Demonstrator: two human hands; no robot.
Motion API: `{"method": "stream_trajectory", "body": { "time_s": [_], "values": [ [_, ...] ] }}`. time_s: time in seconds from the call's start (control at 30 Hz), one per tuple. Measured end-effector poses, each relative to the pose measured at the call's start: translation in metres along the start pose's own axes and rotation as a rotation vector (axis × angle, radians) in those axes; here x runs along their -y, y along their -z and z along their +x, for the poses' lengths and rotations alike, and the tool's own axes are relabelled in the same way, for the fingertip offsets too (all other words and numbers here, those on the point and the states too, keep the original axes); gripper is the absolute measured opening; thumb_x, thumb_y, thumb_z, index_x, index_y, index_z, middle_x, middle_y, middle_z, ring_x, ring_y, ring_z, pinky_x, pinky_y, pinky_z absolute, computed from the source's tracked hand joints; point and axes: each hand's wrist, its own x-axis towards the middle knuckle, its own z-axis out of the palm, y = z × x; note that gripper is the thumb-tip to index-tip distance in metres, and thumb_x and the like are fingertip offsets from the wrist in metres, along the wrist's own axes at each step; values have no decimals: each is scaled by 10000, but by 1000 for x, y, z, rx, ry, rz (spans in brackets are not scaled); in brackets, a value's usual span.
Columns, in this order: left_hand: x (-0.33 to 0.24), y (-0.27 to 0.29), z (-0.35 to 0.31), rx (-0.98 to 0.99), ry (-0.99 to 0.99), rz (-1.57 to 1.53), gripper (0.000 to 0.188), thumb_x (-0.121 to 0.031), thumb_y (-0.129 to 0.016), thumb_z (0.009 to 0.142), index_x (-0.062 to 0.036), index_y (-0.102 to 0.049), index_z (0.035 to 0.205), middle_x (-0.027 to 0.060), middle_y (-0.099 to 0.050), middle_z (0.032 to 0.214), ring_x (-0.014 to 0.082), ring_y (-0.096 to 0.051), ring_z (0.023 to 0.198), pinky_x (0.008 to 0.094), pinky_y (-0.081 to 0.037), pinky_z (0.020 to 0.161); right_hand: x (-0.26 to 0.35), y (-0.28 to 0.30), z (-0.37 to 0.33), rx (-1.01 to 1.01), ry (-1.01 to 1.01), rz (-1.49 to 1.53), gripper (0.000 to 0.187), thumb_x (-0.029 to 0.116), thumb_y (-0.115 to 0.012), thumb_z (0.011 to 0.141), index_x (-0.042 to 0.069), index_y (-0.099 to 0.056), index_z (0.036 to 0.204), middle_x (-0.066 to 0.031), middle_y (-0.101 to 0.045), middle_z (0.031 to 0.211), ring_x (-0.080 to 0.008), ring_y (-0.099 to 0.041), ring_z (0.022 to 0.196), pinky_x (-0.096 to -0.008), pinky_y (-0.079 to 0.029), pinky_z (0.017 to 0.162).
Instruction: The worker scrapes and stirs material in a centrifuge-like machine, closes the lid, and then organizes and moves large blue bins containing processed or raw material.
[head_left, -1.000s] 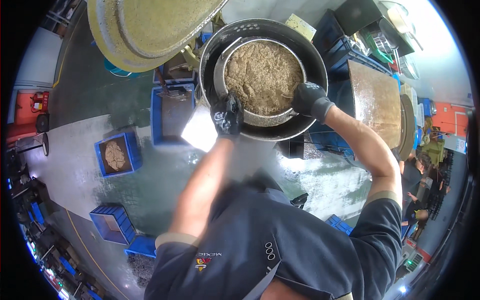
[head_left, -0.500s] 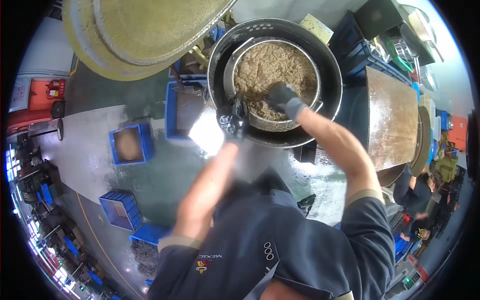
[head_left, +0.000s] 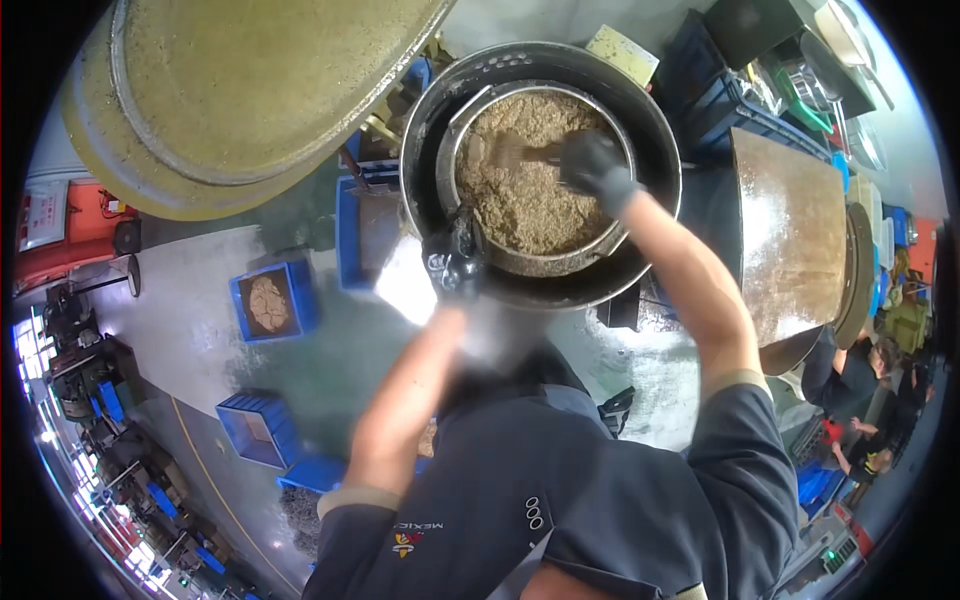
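A round metal basin (head_left: pixel 600 243) with a side handle sits inside a larger dark drum (head_left: pixel 670 190). Damp-looking brown granular material (head_left: pixel 545 215) fills the basin. My right hand (head_left: pixel 592 165), in a black glove, is closed round the dark handle of a short tool (head_left: pixel 508 152). The tool's brownish flat end is smeared by motion, so its exact kind does not show; it lies over the material. At the basin's near-left edge, my black-gloved left hand (head_left: pixel 453 262) is closed on the rim, with its fingertips partly hidden.
A big yellowish round lid or pan (head_left: pixel 260 90) looms at upper left. Blue crates (head_left: pixel 275 300) stand on the floor to the left, one holding pale cracked material. A brown metal panel (head_left: pixel 790 230) stands to the right, with other people (head_left: pixel 850 370) beyond it.
My right hand has moved up and slightly right over the material, bringing the tool into sight. My left hand stays at the rim. The view has shifted slightly.
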Motion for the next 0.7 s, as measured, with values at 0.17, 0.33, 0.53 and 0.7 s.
{"method": "stream_trajectory", "body": {
  "time_s": [0.17, 0.33, 0.53, 0.7],
  "values": [
    [-4, 8, -3, -116, -17, -60, 276, -171, -546, 836, -77, -619, 1085, 177, -649, 889, 349, -613, 805, 434, -482, 740, -20, 44, 4, -208, -271, 243, 284, 330, -702, 792, 51, -680, 841, -23, -557, 599, -86, -468, 456, -265, -358, 394],
    [-11, 3, 6, 9, -53, 18, 304, -196, -547, 839, -72, -610, 1110, 187, -643, 944, 361, -607, 843, 436, -477, 772, -71, 19, 86, -159, -174, 213, 280, 288, -672, 811, 48, -643, 953, -21, -598, 650, -100, -506, 482, -256, -386, 414],
    [-7, 5, -3, -127, -108, 52, 306, -190, -570, 827, -64, -612, 1104, 175, -651, 930, 363, -609, 830, 434, -478, 766, 2, 78, 40, -66, -232, 216, 443, 405, -762, 717, -12, -617, 688, -70, -605, 627, -121, -507, 446, -322, -412, 443],
    [-1, -4, 3, -65, -120, 22, 311, -172, -573, 825, -61, -607, 1113, 176, -647, 948, 358, -605, 871, 426, -472, 801, 19, 47, 44, -151, -232, 85, 398, 322, -782, 708, -13, -567, 715, -26, -499, 533, -115, -452, 432, -284, -365, 387]
  ]
}}
